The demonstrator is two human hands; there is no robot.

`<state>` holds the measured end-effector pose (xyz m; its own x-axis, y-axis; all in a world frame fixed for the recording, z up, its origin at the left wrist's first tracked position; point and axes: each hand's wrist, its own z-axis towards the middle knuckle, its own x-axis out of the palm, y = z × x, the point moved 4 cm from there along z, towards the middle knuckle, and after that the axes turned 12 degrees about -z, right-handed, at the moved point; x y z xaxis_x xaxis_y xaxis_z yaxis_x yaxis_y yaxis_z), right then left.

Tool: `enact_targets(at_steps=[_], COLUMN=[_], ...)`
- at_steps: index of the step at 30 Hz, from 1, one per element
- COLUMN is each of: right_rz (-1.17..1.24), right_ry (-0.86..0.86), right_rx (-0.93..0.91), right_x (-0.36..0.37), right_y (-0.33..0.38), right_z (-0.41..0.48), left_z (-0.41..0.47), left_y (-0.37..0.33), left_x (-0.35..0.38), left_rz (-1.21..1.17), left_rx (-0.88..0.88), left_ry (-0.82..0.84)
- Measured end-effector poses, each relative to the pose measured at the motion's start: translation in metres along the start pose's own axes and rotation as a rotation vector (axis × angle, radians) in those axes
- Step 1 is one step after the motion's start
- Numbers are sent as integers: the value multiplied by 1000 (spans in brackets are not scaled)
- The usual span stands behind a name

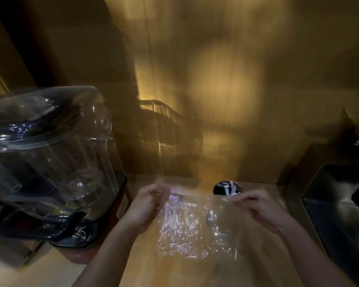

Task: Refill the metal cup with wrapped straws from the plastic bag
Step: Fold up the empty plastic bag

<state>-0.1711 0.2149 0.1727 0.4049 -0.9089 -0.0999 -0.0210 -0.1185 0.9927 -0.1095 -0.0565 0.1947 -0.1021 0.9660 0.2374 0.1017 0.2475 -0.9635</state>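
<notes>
A clear crinkled plastic bag (192,226) hangs stretched between my two hands above the wooden counter. My left hand (148,204) pinches its upper left edge, and my right hand (261,206) pinches its upper right edge. Behind the bag's top edge stands the metal cup (226,188), seen from above, with a few white wrapped straws (229,189) leaning inside it. The picture is dim and blurred, so I cannot tell whether straws lie inside the bag.
A tall clear plastic blender cover (56,146) over a dark base (71,233) fills the left side. A steel sink (338,206) sits at the right. A wooden wall (216,90) rises just behind the counter (195,270).
</notes>
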Motion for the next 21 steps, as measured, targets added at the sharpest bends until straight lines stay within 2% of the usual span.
enact_targets(at_steps=[4, 7, 9, 13, 18, 21], right_rz=[13, 157, 166, -96, -322, -401], right_ry=[-48, 10, 53, 60, 212, 312], right_rx=[-36, -45, -60, -105, -164, -197], right_x=[-1, 3, 4, 3, 19, 37], right_y=[0, 5, 8, 8, 26, 40], right_z=[0, -4, -5, -7, -7, -6], left_z=[1, 2, 2, -2, -8, -13], left_y=[3, 7, 8, 11, 11, 18], left_x=[2, -2, -4, -6, -2, 23], left_rz=[-46, -91, -109, -70, 5, 92], left_rx=[1, -15, -50, -132, -81, -151], left_ry=[32, 18, 37, 119, -37, 133])
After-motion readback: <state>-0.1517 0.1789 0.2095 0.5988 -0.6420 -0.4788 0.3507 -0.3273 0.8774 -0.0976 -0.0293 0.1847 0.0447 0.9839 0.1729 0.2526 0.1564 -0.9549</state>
